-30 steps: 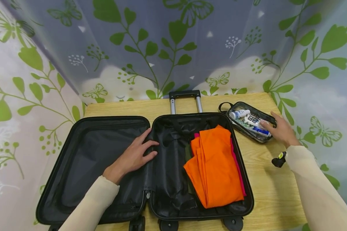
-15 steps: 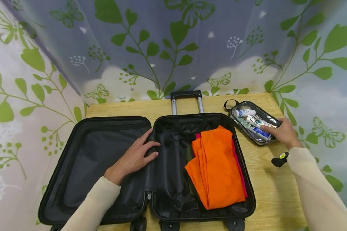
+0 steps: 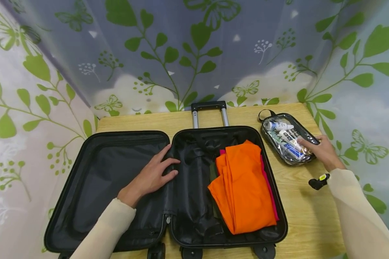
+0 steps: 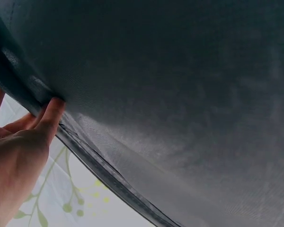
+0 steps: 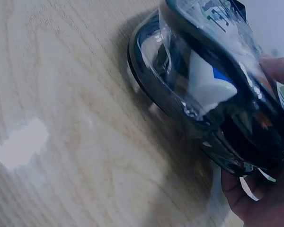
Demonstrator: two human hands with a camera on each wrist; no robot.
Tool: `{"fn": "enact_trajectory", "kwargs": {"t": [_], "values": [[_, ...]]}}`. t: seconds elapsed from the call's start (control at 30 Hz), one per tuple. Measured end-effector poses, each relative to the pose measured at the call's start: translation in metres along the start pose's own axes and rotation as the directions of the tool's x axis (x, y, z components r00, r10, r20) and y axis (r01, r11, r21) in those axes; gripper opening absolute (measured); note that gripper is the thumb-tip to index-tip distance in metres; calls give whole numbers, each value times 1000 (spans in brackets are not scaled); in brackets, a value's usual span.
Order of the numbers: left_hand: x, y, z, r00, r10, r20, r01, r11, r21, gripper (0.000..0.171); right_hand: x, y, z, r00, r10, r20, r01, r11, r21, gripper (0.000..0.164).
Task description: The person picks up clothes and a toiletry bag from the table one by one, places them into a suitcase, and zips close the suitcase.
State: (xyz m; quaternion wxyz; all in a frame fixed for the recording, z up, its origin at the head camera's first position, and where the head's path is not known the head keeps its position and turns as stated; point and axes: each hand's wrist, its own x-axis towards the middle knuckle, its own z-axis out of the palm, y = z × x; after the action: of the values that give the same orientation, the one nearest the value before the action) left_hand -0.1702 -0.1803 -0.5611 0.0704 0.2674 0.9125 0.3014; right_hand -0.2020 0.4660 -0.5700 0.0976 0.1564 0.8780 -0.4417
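A clear toiletry bag (image 3: 286,138) with black trim lies on the table to the right of the suitcase. My right hand (image 3: 325,153) grips its near right end, thumb on top and fingers beneath in the right wrist view. Through the clear plastic show several tubes and a white bottle (image 3: 280,126). My left hand (image 3: 150,174) rests with fingers spread on the hinge edge between the halves of the open black suitcase (image 3: 103,187). Folded orange clothing (image 3: 246,190) lies in the suitcase's right half, over a pink piece (image 3: 268,176) and a dark green one (image 3: 214,172).
The suitcase's extended pull handle (image 3: 209,106) points toward the back curtain (image 3: 155,43). Its wheels (image 3: 192,252) stick out at the front. The wooden table (image 3: 298,208) shows right of the suitcase. Printed curtains stand on three sides.
My right hand has closed around the toiletry bag's end and shifted it a little to the right, away from the suitcase. The left hand stays on the hinge edge.
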Motion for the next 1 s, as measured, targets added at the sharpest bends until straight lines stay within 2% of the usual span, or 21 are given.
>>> {"fn": "enact_trajectory", "kwargs": {"t": [0.1,0.2,0.33,0.43,0.53,0.57,0.67,0.8,1.0], "values": [[-3,11,-7,1000,-10,5,10,1000,2,45,-2,0,1,1000,4,11,-4,1000,2,74],[-5,27,-17,999,-46,26,46,999,1,43,-4,-1,3,999,0,39,-1,999,41,95],[-5,35,-21,995,-83,47,81,996,30,42,-5,-3,5,995,-20,96,11,996,90,104],[-5,37,-22,994,-94,52,92,995,37,42,-8,-2,6,991,-7,134,-9,993,119,90],[-4,36,-22,994,-93,53,91,995,32,42,-12,2,7,987,15,160,-50,975,214,59],[-4,36,-22,994,-90,54,89,996,30,42,-13,5,7,986,20,166,-65,960,272,48],[-3,36,-23,995,-83,56,81,996,27,41,-17,10,7,985,13,173,-79,922,380,34],[-2,38,-25,994,-93,57,91,995,31,40,-22,14,9,987,-1,161,-80,863,499,31],[3,41,-24,994,-109,23,107,992,67,33,-31,18,9,989,-25,145,-81,729,679,31]]}}
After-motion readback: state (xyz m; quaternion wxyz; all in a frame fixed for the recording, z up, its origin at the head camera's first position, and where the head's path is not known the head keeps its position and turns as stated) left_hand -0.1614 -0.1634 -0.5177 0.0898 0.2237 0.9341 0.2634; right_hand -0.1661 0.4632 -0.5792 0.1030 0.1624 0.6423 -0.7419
